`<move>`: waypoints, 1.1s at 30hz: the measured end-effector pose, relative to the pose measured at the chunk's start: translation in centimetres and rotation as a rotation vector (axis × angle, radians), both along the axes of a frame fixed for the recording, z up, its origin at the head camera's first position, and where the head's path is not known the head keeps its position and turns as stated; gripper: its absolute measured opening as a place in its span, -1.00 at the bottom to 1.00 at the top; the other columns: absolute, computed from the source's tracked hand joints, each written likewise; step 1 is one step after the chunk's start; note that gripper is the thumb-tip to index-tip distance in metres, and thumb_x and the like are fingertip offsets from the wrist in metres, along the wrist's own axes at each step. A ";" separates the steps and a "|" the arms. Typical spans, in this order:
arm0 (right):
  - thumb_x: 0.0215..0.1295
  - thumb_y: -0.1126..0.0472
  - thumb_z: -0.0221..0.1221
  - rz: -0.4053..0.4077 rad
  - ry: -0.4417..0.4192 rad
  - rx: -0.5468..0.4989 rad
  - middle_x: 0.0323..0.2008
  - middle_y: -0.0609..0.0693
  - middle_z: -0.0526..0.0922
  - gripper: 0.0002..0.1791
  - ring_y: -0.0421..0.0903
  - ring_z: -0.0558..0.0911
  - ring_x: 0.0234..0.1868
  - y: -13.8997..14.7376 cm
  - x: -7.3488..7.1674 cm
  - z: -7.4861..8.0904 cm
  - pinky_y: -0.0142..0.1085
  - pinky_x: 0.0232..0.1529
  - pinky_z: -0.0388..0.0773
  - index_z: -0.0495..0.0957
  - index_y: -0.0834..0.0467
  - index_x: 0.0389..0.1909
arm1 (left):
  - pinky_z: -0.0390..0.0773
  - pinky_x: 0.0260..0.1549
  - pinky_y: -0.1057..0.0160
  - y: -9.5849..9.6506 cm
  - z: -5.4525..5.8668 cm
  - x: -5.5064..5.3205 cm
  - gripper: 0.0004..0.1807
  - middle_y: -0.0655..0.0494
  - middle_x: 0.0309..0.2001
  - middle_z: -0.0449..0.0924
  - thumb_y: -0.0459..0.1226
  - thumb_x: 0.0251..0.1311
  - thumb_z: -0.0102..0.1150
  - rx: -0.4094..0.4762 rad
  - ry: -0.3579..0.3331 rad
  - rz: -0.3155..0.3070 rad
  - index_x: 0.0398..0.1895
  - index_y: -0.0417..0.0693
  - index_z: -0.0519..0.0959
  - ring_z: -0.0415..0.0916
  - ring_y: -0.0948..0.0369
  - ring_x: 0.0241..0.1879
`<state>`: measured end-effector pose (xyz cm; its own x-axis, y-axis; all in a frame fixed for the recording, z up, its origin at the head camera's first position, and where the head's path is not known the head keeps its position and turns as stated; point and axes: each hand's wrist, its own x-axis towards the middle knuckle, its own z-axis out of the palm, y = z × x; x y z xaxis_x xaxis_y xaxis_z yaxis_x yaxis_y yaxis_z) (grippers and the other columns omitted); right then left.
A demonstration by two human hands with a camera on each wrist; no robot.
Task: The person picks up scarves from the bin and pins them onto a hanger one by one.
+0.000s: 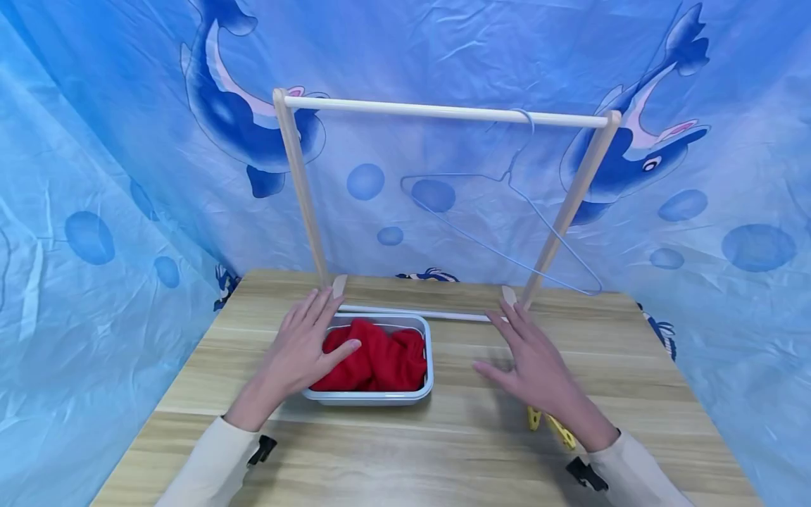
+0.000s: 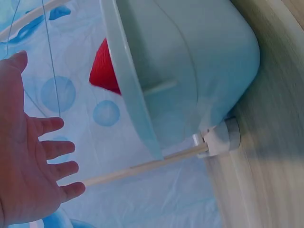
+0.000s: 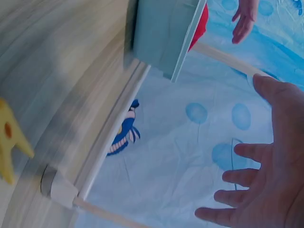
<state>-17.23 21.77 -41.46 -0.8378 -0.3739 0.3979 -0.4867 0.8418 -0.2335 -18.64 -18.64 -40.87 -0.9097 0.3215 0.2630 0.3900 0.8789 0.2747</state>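
Observation:
Red cloth [image 1: 380,359] lies bunched inside a light grey-blue plastic basin [image 1: 367,398] on the table. My left hand [image 1: 306,348] hovers over the basin's left side, its fingers spread and nothing in them. To the right of the basin, my right hand [image 1: 532,362] is held above the table, also spread and holding nothing. Yellow clothespins [image 1: 560,431] lie partly hidden under the right wrist; one clothespin [image 3: 10,140] shows in the right wrist view. A thin blue wire hanger [image 1: 507,176] hangs by its hook from the rack's white top bar [image 1: 412,109], right of its middle.
The rack's wooden posts [image 1: 300,186] stand at the table's back, joined low down by a white bar [image 1: 443,315]. Behind and beside the wood-grain table [image 1: 393,458] hangs a blue curtain [image 1: 380,56] with dolphins. Small black clips [image 1: 262,451] sit at my cuffs.

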 end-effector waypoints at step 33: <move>0.20 -0.48 0.21 0.199 -0.170 -0.100 0.45 0.12 0.41 -0.04 0.12 0.35 0.49 -6.4 -1.8 -6.0 0.22 0.22 0.48 0.34 -0.03 0.51 | 0.48 0.22 -0.19 2.3 -3.7 -2.5 -0.19 -0.18 0.25 0.48 0.06 0.25 0.36 0.303 -0.047 0.046 0.40 -0.27 0.39 0.47 -0.12 0.23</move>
